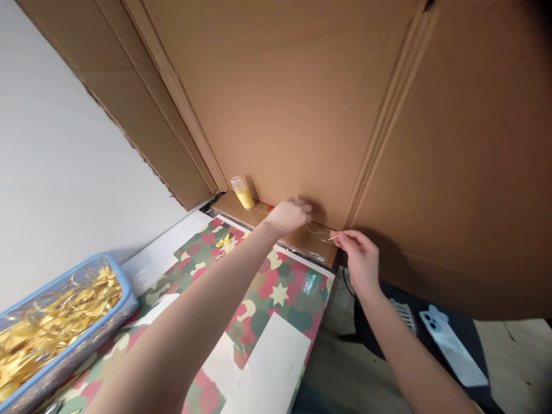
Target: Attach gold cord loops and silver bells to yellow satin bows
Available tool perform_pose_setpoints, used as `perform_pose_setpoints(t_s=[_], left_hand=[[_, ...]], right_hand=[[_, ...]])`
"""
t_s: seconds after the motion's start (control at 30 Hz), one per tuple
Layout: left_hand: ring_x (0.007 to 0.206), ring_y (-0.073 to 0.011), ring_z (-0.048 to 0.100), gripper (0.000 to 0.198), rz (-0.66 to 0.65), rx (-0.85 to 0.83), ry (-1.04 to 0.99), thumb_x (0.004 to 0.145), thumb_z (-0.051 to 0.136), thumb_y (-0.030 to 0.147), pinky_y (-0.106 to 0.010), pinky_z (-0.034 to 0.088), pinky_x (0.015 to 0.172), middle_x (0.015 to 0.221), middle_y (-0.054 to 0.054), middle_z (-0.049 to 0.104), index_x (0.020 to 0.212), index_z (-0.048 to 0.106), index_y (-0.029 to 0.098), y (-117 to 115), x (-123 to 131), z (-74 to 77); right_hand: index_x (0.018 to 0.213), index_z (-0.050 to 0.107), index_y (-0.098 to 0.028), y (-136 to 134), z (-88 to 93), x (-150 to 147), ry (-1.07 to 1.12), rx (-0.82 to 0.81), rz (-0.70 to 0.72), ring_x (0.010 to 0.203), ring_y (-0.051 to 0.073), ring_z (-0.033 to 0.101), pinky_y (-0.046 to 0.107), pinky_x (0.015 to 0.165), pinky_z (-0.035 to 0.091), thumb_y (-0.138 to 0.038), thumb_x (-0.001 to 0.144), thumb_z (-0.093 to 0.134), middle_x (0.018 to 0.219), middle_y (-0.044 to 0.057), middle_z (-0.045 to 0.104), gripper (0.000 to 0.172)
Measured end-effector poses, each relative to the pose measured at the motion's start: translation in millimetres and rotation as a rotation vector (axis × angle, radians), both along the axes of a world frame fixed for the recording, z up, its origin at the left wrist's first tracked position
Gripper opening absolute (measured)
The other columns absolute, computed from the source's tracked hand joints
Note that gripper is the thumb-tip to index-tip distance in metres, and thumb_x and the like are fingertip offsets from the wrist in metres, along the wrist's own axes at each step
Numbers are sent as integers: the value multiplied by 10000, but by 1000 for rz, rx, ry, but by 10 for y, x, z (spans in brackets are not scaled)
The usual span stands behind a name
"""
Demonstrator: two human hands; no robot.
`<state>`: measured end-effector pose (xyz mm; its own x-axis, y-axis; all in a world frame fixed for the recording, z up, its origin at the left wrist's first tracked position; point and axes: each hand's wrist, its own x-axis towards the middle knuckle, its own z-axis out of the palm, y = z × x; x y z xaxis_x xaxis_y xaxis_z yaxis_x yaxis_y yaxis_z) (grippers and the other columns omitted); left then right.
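Note:
My left hand reaches far forward, fingers curled down onto a taped cardboard strip at the back of the table. My right hand pinches the end of a thin pale thread that loops across that strip toward the left hand. What the left fingers hold is hidden. A small yellow spool stands on the strip's left end, against the big cardboard sheet.
A camouflage-patterned cloth with stars covers the table, with white paper sheets on it. A blue basket of gold ribbon sits at the left. A phone and a white comb-like piece lie on the right.

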<state>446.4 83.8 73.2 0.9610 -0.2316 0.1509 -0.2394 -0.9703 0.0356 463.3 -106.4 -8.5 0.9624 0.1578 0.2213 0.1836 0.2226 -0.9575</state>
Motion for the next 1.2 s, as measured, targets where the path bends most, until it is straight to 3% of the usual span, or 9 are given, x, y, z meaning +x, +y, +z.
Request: perform_pose_setpoints(t_s=[0.17, 0.4, 0.63, 0.87, 1.2], left_hand=[[792, -167, 615, 101, 130, -266, -84, 826, 624, 237, -264, 412, 654, 859, -32, 687, 802, 717, 206, 169, -20, -103], [573, -113, 521, 155, 332, -723, -181, 791, 609, 301, -232, 394, 568, 626, 15, 618, 743, 686, 176, 205, -20, -332], [573, -114, 528, 199, 463, -1073, -247, 750, 615, 357, -229, 407, 580, 621, 12, 613, 718, 664, 167, 266, 20, -506], [610, -122, 559, 174, 534, -1246, -256, 726, 650, 330, -236, 434, 629, 643, 10, 635, 675, 646, 164, 284, -87, -613], [578, -122, 533, 163, 600, -1271, -273, 726, 642, 325, -236, 406, 577, 613, 16, 623, 711, 678, 167, 310, -112, -721]], right_hand=[[764, 665, -173, 165, 13, 113, -159, -134, 30, 687, 193, 698, 307, 663, 556, -347, 779, 655, 750, 67, 733, 176], [798, 649, -180, 436, 140, 276, -384, -323, 36, 595, 163, 637, 275, 614, 500, -250, 778, 608, 744, 58, 719, 84], [763, 617, -195, 531, 38, 365, -474, -460, 132, 619, 170, 656, 248, 602, 476, -242, 831, 533, 717, 56, 710, 118], [814, 620, -201, 505, 27, 384, -554, -566, 160, 743, 201, 681, 265, 686, 472, -224, 886, 464, 814, 76, 728, 174], [832, 603, -207, 522, 43, 377, -641, -682, 165, 797, 218, 673, 271, 715, 458, -189, 915, 416, 832, 78, 717, 206]])
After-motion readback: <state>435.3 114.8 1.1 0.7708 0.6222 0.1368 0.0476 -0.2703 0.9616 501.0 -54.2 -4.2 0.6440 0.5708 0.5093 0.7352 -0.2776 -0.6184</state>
